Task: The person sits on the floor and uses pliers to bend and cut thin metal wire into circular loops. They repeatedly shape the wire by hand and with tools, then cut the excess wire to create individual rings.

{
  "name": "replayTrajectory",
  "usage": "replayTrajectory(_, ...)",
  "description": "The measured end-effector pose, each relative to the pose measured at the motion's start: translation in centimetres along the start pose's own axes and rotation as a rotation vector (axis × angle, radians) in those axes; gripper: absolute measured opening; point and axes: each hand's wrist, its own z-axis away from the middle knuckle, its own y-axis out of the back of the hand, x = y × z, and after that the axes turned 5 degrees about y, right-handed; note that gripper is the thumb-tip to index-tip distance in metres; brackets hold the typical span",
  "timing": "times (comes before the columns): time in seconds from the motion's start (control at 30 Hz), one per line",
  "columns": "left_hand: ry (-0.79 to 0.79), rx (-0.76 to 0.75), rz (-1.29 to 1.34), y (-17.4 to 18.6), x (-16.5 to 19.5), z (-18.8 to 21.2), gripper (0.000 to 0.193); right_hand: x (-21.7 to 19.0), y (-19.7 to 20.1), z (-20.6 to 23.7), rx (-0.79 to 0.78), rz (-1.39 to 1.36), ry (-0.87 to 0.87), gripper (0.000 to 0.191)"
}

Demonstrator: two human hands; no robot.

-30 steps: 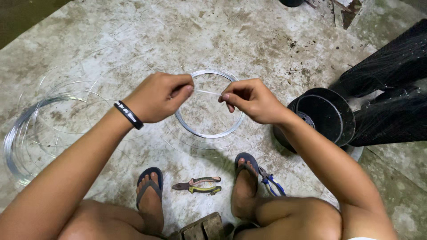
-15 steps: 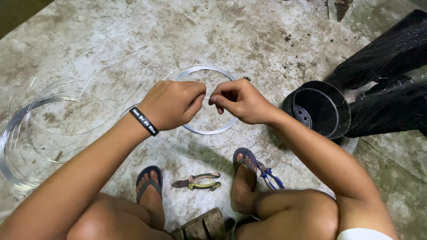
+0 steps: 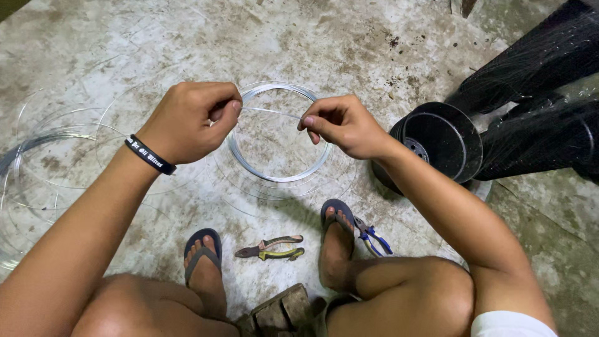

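Wire coil point(image 3: 279, 175) is lying on concrete; above it, left hand point(image 3: 187, 122) and right hand point(image 3: 343, 125) are pinching 1 wire strand point(image 3: 271, 112) taut.

- A stained, speckled concrete floor point(image 3: 349, 43) carries everything here.
- Loose loops of clear line point(image 3: 43, 162) sprawl across its left side.
- A small pair of pliers with yellow-green handles point(image 3: 271, 248) lies between two sandalled feet.
- A blue-handled tool point(image 3: 373, 237) rests just beside the right foot.
- A black plastic pot point(image 3: 437, 146) lies tipped on its side at right, against rolls of black mesh point(image 3: 536, 93).
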Motion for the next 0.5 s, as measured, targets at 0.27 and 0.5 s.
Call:
replayTrajectory(0.27,-0.223,0.051,-0.176,-2.5,1.7,-0.1,0.010,0.1,-1.2,-0.4,-0.048,-0.008,-0.012,0.021)
replayTrajectory(0.5,-0.229,-0.013,-0.148,-4.1,2.5,-0.6,0.011,-0.3,-2.2,-0.7,-0.077,-0.024,0.008,0.022)
